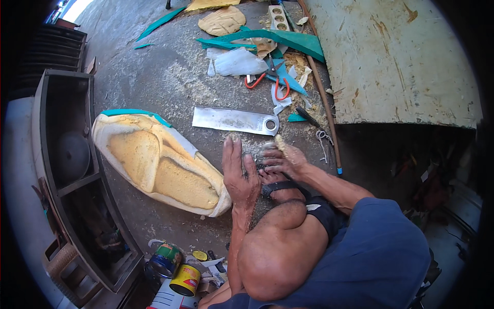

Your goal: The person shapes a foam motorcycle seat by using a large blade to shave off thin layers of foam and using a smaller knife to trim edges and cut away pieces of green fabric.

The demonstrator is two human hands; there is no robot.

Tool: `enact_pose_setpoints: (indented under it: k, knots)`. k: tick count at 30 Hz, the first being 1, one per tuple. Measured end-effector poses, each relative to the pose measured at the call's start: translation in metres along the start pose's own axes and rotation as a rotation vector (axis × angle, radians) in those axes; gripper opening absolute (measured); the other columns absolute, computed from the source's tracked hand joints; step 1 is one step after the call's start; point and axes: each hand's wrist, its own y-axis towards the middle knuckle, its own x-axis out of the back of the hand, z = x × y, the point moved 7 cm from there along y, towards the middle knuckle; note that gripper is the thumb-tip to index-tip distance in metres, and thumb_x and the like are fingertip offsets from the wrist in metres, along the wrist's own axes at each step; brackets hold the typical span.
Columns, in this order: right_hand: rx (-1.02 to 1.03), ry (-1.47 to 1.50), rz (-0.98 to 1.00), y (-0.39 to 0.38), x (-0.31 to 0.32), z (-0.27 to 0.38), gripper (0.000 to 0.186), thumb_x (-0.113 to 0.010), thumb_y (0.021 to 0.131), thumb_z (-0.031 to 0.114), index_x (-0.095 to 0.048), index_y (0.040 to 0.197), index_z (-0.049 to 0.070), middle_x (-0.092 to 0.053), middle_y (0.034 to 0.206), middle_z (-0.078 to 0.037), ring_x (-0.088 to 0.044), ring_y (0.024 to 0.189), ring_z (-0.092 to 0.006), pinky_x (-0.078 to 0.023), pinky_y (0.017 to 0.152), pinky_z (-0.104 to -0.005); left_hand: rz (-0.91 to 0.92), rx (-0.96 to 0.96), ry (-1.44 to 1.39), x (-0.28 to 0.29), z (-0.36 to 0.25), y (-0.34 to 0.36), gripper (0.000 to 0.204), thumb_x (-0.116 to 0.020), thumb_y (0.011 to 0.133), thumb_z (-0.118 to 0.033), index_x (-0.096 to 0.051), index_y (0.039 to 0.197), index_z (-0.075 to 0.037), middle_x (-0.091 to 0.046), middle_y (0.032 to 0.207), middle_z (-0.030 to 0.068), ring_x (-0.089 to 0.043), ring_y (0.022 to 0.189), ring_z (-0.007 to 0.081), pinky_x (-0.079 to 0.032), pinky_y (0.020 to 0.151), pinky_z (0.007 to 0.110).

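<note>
My left hand (pixel 240 177) is held over the floor with its fingers stretched out and nothing in them. Opposite it, my right hand (pixel 289 158) has its fingers spread toward the left, with pale yellow crumbs on them. Just beyond both hands lies a flat metal blade (pixel 226 119) with a round hole at its right end. To the left rests a long yellow foam seat pad (pixel 177 180), its top carved into hollows. A whitish layer wraps its sides and a green strip edges its far end. The near right end of the pad is close to my left hand.
Orange-handled scissors (pixel 280 87) lie among green foam strips (pixel 293 40) and white scraps. A power strip (pixel 278 18) and a long brown rod (pixel 324 98) are beyond. A metal cabinet (pixel 64 190) stands left, tins (pixel 185 280) near, and a worn pale panel (pixel 396 62) right.
</note>
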Motion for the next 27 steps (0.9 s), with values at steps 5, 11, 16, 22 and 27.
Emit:
enact_pose_setpoints:
  k: [5, 11, 16, 22, 27]
  knots:
    - [0.357, 0.004, 0.35, 0.003, -0.192, 0.064, 0.06, -0.047, 0.108, 0.05, -0.043, 0.155, 0.011, -0.048, 0.154, -0.016, -0.042, 0.143, -0.0299, -0.038, 0.117, -0.0431, -0.165, 0.262, -0.176, 0.008, 0.074, 0.099, 0.037, -0.05, 0.105, -0.019, -0.065, 0.133, 0.0, -0.064, 0.138, 0.0228, -0.06, 0.13, 0.0365, -0.049, 0.106, 0.045]
    - [1.579, -0.898, 0.864, -0.138, -0.331, 0.054, 0.04, -0.054, 0.103, 0.042, -0.063, 0.133, 0.017, -0.066, 0.125, -0.009, -0.059, 0.121, -0.0303, -0.037, 0.115, -0.0498, 0.477, 0.134, 0.809, 0.035, 0.113, 0.166, 0.039, -0.053, 0.103, -0.028, -0.066, 0.132, -0.005, -0.069, 0.129, 0.0191, -0.067, 0.118, 0.034, -0.05, 0.104, 0.043]
    - [1.785, -1.25, 0.368, 0.007, -0.287, 0.092, 0.027, -0.056, 0.096, 0.028, -0.074, 0.111, 0.014, -0.076, 0.108, -0.008, -0.068, 0.107, -0.0283, -0.047, 0.1, -0.0465, 0.558, 0.218, 0.545, 0.052, 0.116, 0.138, 0.03, -0.066, 0.093, -0.021, -0.071, 0.117, -0.002, -0.071, 0.122, 0.0212, -0.069, 0.109, 0.0372, -0.053, 0.098, 0.046]
    - [0.13, -0.095, -0.088, 0.138, -0.174, 0.103, 0.041, -0.048, 0.107, 0.034, -0.053, 0.131, 0.001, -0.065, 0.127, -0.017, -0.065, 0.11, -0.0308, -0.054, 0.095, -0.0507, -0.204, -0.433, -0.169, 0.038, -0.101, 0.082, 0.034, -0.06, 0.097, -0.018, -0.065, 0.127, -0.004, -0.068, 0.126, 0.0176, -0.066, 0.119, 0.0337, -0.048, 0.107, 0.046]
    - [-0.284, 0.411, 1.163, 0.064, -0.213, 0.105, 0.068, -0.038, 0.108, 0.057, -0.048, 0.146, 0.002, -0.055, 0.144, -0.021, -0.056, 0.127, -0.0387, -0.042, 0.112, -0.0574, -0.037, -0.812, 0.21, 0.023, -0.046, 0.082, 0.035, -0.053, 0.099, -0.034, -0.069, 0.124, -0.016, -0.068, 0.13, 0.0117, -0.061, 0.13, 0.0271, -0.024, 0.121, 0.065]
